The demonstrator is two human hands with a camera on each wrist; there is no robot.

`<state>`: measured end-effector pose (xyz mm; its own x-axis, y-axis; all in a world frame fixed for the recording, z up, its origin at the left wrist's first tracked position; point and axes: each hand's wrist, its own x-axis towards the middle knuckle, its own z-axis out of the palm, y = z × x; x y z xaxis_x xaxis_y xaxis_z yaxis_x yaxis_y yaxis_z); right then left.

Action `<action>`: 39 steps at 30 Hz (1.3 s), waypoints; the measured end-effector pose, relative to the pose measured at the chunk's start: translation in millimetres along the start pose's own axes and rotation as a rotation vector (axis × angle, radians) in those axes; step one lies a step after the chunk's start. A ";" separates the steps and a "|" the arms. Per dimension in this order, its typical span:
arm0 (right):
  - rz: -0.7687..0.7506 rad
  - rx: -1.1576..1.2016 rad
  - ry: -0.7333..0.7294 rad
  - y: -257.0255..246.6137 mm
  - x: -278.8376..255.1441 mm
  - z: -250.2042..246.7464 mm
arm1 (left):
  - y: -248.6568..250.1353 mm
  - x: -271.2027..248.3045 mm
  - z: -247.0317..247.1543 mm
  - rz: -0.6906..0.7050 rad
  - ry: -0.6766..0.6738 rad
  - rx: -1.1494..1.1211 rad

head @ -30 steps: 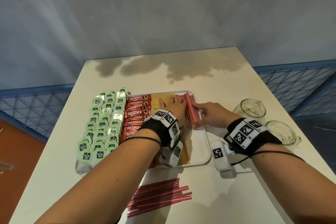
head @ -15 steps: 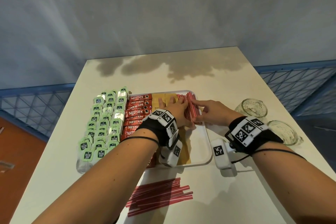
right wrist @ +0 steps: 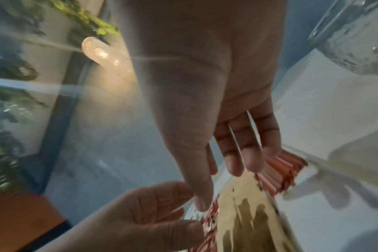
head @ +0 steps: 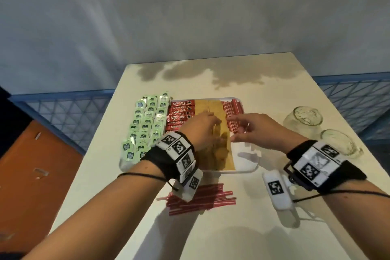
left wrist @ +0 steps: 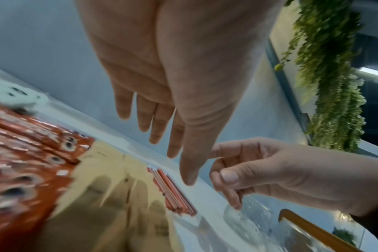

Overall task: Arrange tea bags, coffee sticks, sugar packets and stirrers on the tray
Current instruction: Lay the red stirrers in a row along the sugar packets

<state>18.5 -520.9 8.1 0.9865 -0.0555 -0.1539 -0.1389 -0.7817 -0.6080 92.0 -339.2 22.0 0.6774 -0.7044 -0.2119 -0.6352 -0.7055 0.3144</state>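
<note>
A white tray [head: 250, 168] holds rows of green tea bags [head: 147, 124], red coffee sticks [head: 179, 112], brown sugar packets [head: 211, 107] and a bundle of red stirrers [head: 233, 112] at its far right. My left hand [head: 202, 126] hovers over the sugar packets with straight fingers [left wrist: 158, 129] and holds nothing. Just right of it, my right hand [head: 249, 126] hovers above the stirrers [right wrist: 281, 170], its fingers loose and empty. More red stirrers [head: 198, 198] lie loose on the table in front of the tray, partly hidden by my left wrist.
Two glass jars [head: 301, 118] [head: 337, 141] lie on the table right of the tray. The white table [head: 232, 78] extends bare beyond the tray. A blue railing [head: 63, 107] runs past both table sides.
Both hands have let go of the stirrer bundle on the tray and lifted back toward me. The bundle stays at the tray's far right.
</note>
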 end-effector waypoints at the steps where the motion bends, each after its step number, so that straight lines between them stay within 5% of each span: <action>1: -0.031 -0.002 -0.032 -8.4 -12.3 8.7 | -3.5 -20.4 3.4 0.007 0.026 -0.021; 6: -0.173 -0.175 -0.217 -34.2 -60.7 66.1 | -8.9 -96.4 34.5 0.043 0.007 0.052; 11: -0.211 -0.331 -0.216 -38.7 -77.6 102.2 | -15.0 -134.6 66.1 -0.020 -0.117 0.184; 20: -0.113 -0.289 -0.105 -54.3 -76.8 121.6 | -6.0 -127.5 79.4 -0.082 -0.098 0.372; 28: -0.051 -0.325 -0.209 -59.3 -74.0 125.7 | 4.5 -121.4 75.1 -0.042 -0.213 0.377; 39: -0.122 -0.582 -0.305 -68.5 -83.8 131.3 | -8.0 -129.7 92.3 -0.037 -0.167 0.247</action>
<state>-66.1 -381.2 -39.6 0.9115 0.1657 -0.3764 0.1257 -0.9837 -0.1286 -25.1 -249.5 -38.4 0.6444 -0.6667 -0.3746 -0.6962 -0.7141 0.0735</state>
